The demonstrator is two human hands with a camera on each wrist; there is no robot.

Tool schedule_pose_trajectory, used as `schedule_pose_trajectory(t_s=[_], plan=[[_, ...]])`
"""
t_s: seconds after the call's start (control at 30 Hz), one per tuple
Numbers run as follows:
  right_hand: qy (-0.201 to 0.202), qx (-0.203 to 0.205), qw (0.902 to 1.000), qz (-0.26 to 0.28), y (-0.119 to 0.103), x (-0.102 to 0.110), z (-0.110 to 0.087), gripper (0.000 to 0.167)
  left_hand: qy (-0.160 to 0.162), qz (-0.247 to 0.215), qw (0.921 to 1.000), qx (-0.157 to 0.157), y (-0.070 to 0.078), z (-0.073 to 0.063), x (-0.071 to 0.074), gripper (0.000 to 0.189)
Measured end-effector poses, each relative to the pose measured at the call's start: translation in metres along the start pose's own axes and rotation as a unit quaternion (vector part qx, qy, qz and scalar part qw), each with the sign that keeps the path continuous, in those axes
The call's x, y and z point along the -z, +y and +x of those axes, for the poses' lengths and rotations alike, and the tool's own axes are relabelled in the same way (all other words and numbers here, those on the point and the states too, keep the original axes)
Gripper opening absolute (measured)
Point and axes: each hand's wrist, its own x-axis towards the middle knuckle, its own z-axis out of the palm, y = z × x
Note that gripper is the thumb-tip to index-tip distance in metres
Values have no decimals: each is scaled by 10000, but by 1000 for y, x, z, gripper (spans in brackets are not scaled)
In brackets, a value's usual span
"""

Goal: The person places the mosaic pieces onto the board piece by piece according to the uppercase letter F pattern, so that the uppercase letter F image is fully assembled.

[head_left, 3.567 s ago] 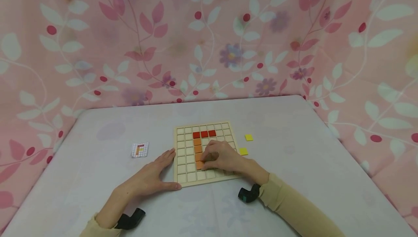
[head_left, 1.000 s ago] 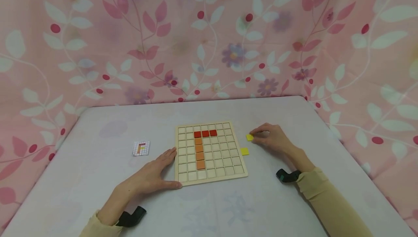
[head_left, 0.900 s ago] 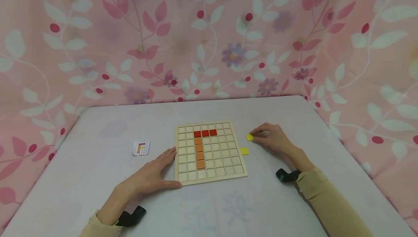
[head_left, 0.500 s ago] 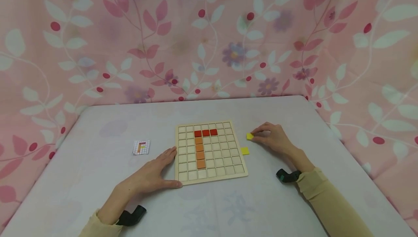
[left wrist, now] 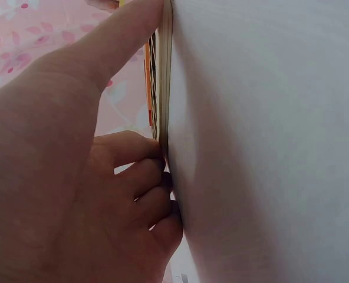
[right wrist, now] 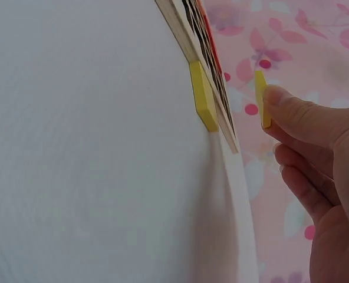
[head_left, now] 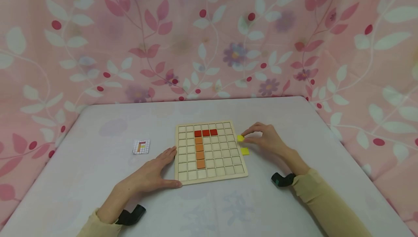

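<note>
A pale wooden grid board [head_left: 222,162] lies mid-table, with a row of red tiles [head_left: 205,133] and a column of orange tiles [head_left: 200,155] set in its squares. My left hand [head_left: 148,174] rests along the board's left side, fingers fairly straight and thumb at the near corner. Between thumb and fingers my right hand [head_left: 269,139] pinches a yellow tile [right wrist: 260,100], raised off the table just beyond the board's right edge. A second yellow tile [head_left: 245,151] lies on the table against that edge, below the pinched one in the head view.
Left of the board lies a small paper card [head_left: 141,146] printed with a grid and a coloured pattern. A white cloth covers the table [head_left: 222,208], and a pink floral curtain [head_left: 183,41] hangs behind it. A black wrist device [head_left: 131,215] sits on each wrist.
My right hand left the orange column, reached the far yellow tile on the right, lifted it and has brought it left toward the board. The left hand stays at the board's side.
</note>
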Motion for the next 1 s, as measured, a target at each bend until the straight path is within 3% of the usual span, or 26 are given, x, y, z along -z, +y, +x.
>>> schedule_pose_trajectory(t_s=[0.53, 0.83, 1.0], plan=[[-314, 204, 9977, 557, -35, -39, 22, 19, 22, -17, 10000, -8, -1, 1, -1, 116], [-489, 237, 9973, 497, -44, -56, 30, 17, 20, -15, 10000, -11, 0, 1, -1, 116], [-467, 462, 9968, 448, -46, -62, 34, 17, 18, -38, 10000, 29, 1, 0, 0, 116]])
